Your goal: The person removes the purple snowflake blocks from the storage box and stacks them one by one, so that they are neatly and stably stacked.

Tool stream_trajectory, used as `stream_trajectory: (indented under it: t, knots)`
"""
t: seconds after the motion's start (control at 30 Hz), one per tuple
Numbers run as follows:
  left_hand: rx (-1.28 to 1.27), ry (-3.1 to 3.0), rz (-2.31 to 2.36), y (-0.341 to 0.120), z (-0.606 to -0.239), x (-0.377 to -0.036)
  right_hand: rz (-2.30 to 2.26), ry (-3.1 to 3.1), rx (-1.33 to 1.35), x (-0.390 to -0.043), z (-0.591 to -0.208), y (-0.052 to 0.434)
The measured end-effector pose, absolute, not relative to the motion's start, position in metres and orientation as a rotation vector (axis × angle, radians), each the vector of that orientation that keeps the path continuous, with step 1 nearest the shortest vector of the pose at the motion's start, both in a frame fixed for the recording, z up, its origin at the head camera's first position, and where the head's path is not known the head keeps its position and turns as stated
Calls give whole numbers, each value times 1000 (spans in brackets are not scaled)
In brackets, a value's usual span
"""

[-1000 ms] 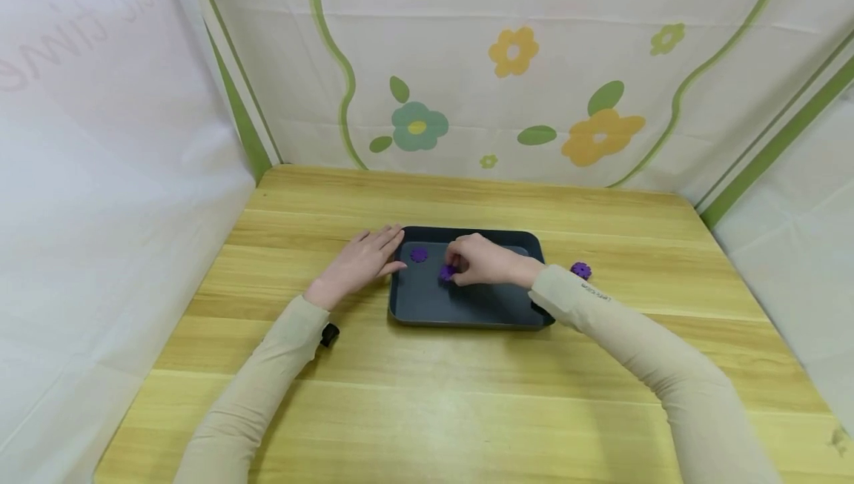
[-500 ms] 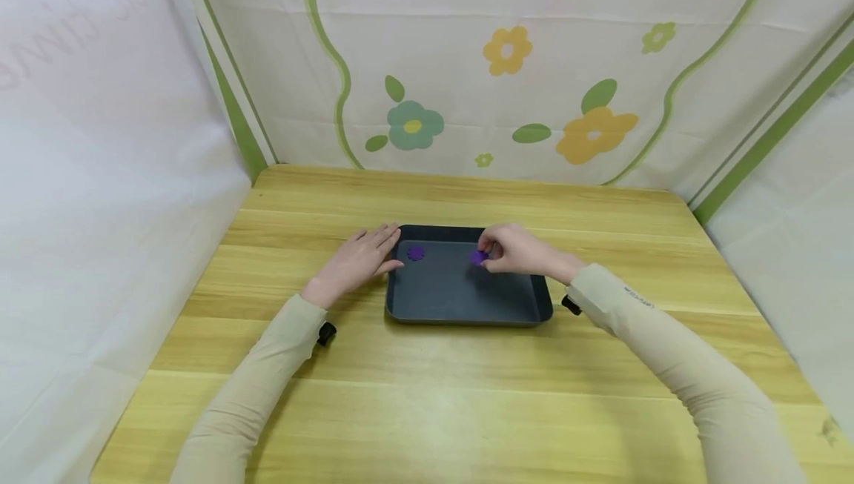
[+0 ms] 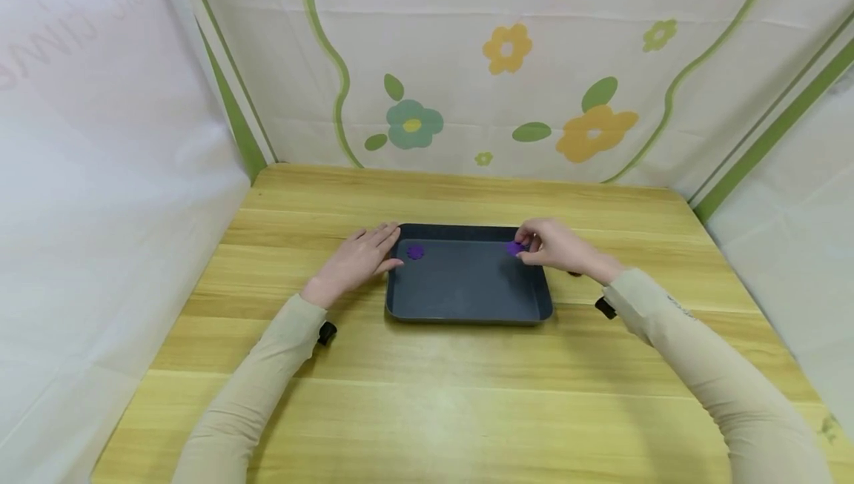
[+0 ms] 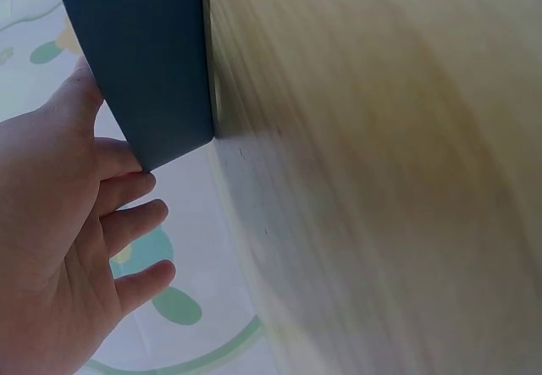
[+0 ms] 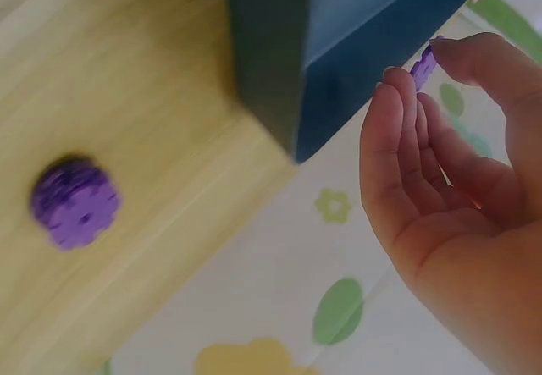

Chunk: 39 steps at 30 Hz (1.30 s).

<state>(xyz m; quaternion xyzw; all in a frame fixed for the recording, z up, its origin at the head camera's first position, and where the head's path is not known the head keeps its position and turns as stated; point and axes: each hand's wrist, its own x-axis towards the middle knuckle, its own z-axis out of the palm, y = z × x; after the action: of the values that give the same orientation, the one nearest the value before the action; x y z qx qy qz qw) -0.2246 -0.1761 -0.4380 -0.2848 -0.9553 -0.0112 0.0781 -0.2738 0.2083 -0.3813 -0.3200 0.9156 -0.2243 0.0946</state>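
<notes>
A dark blue-grey rectangular tray (image 3: 460, 287) lies on the wooden table. Inside its far left corner is a purple notched disc (image 3: 415, 252), flower-shaped. My left hand (image 3: 355, 262) rests along the tray's left rim with fingers extended; in the left wrist view, they touch the tray's outer wall (image 4: 152, 70). Over the far right corner, my right hand (image 3: 559, 247) pinches a second purple notched disc (image 3: 514, 248) between thumb and fingers. The right wrist view shows that disc (image 5: 423, 68) edge-on at the fingertips. Whether it touches the tray floor, I cannot tell.
A short stack of purple notched discs (image 5: 78, 204) stands on the table right of the tray; in the head view the right hand mostly hides it. A white curtain with printed flowers (image 3: 507, 49) hangs behind the table (image 3: 427, 395). White fabric flanks both sides.
My right hand has carried the pinched disc from the tray's middle rightward and back to the far right corner. The left hand and the other disc in the tray have stayed put.
</notes>
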Motion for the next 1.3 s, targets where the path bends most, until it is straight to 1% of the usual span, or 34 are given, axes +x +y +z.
stream_trajectory:
  t: [0.57, 1.0, 1.3]
  knots:
    - [-847, -2901, -62, -176, -438, -226, -668, 2806, -699, -274, -393, 267]
    - [-859, -2879, -24, -176, -438, -226, -652, 2862, -626, -274, -410, 300]
    - [-853, -2887, -34, -175, -438, -226, -637, 2893, -584, -271, -419, 314]
